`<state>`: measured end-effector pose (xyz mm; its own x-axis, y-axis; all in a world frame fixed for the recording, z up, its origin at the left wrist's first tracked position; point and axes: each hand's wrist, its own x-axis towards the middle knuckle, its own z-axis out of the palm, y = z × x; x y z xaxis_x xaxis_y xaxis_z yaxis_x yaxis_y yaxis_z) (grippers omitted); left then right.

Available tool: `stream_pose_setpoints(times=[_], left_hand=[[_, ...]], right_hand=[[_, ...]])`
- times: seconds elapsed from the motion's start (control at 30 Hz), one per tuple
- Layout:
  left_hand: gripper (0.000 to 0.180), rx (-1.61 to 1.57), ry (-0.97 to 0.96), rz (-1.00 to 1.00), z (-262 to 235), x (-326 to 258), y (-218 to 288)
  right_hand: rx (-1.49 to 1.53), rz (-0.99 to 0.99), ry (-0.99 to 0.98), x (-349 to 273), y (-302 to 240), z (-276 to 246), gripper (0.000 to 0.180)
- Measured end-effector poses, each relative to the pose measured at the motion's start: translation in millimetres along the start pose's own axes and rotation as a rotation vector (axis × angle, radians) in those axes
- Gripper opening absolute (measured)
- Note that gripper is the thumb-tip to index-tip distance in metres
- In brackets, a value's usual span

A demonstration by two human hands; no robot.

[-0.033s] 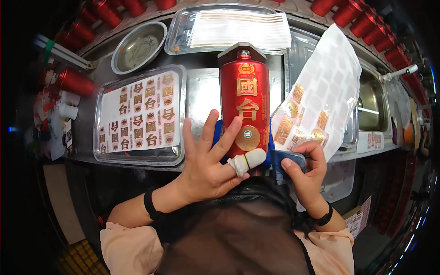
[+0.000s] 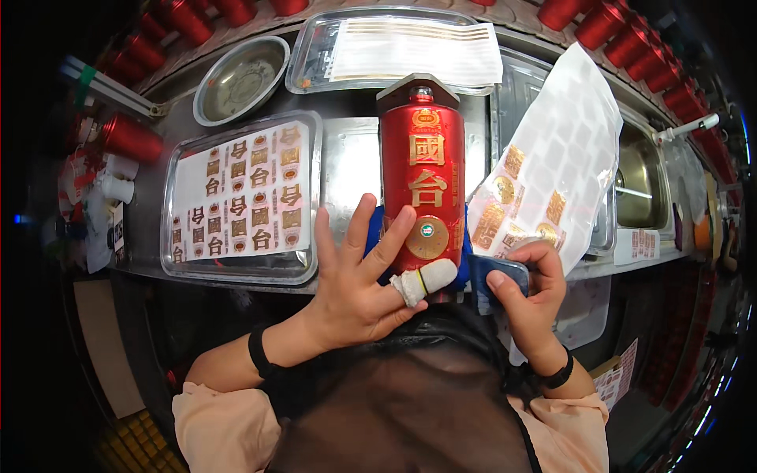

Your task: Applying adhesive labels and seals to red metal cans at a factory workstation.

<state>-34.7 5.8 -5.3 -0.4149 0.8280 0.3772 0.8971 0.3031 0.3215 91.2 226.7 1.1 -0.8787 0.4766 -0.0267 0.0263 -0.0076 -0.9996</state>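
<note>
A glossy red bottle (image 2: pixel 423 158) with gold lettering and a round gold emblem lies on a blue pad (image 2: pixel 377 236), its neck in a dark angular holder (image 2: pixel 418 80). My left hand (image 2: pixel 359 280) spreads its fingers over the lower left of the bottle, and one fingertip overlaps its side. On its index finger is a white cloth finger cover (image 2: pixel 426 282), close to the bottle's lower end. Between thumb and bent fingers, my right hand (image 2: pixel 536 296) pinches a flat, dark blue scraper (image 2: pixel 498 277) just right of the bottle.
On the left, a clear tray (image 2: pixel 314 197) bears a sheet of gold and brown decals (image 2: pixel 248 197). Behind stand a metal bowl (image 2: pixel 203 110) and another tray (image 2: pixel 303 67) with striped sheets. A part-used decal sheet (image 2: pixel 564 150) lies at right, before a sink (image 2: pixel 643 177). Red bottles (image 2: pixel 132 138) line the edges.
</note>
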Motion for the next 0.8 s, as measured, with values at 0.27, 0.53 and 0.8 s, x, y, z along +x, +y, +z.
stream_pose_setpoints(times=[0.27, 0.53, 0.8], left_hand=[[0.038, -0.077, 0.103, -0.227, 7.0, -11.3, -13.2], [0.046, -0.204, 0.137, -0.243, 12.2, -28.8, -10.8], [0.088, -0.401, 0.101, -0.272, 12.3, -28.4, -22.4]], right_hand=[[-0.411, -0.711, -0.114, 40.7, -27.4, 34.9, 0.028], [-0.652, -0.956, -0.382, 5.5, -24.7, 28.1, 0.041], [-0.821, -1.089, -0.483, 24.4, -31.2, 61.0, 0.033]])
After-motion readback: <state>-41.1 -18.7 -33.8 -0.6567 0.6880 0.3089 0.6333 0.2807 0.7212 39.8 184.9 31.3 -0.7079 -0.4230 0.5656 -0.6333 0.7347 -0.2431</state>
